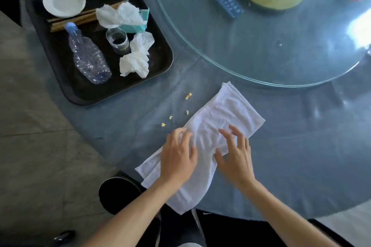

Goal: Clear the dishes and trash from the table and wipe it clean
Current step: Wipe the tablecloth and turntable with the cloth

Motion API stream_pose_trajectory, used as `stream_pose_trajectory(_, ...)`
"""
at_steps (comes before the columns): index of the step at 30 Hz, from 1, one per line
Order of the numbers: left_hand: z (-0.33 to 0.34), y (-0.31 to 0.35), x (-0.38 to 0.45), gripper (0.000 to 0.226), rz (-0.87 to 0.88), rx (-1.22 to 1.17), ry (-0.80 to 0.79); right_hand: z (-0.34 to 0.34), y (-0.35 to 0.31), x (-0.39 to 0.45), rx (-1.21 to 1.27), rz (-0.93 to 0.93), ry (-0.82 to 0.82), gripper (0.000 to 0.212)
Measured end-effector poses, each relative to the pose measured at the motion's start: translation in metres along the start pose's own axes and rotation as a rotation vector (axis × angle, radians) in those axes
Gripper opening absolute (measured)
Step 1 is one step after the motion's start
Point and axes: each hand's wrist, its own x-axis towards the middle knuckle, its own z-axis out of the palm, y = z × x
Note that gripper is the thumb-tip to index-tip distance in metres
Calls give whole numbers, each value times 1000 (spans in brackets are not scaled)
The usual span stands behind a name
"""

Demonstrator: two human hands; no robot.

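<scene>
Bare forearms, no sleeves; black clothing (230, 230).

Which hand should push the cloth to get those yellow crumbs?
Probably the left hand. It rests on the cloth's left side, nearest the crumbs. The right hand is farther away.
</scene>
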Motion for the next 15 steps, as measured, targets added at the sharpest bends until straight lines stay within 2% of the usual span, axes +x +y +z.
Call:
stream_pose_trajectory(2, -9, 1, 20, 36, -52, -49, -68, 1, -29, -26, 401, 463, 71, 63)
stream_pose_trajectory(4, -18, 9, 38, 49, -103, -66, -151, 1, -53, -33, 735, 721, 77, 67)
stream_pose_trajectory(7, -22, 16, 65, 49, -219, -70, -290, 5, -71, -27, 1010, 878, 142, 68)
stream_pose_trajectory(9, -26, 22, 76, 33, -311, -102, -359, 2, -70, -18, 1099, 1017, 173, 61)
stream_pose_trajectory(11, -33, 26, 82, 12, -328, -89, -421, -7, -63, -10, 1113, 1079, 138, 41)
stream_pose_trajectory(13, -40, 31, 82, 34, -324, -97, -458, -19, -56, -9, 1031, 1022, 31, 15)
stream_pose_trajectory(15, -48, 33, 80, 47, -301, -121, -452, -33, -52, -15, 925, 936, -51, 16)
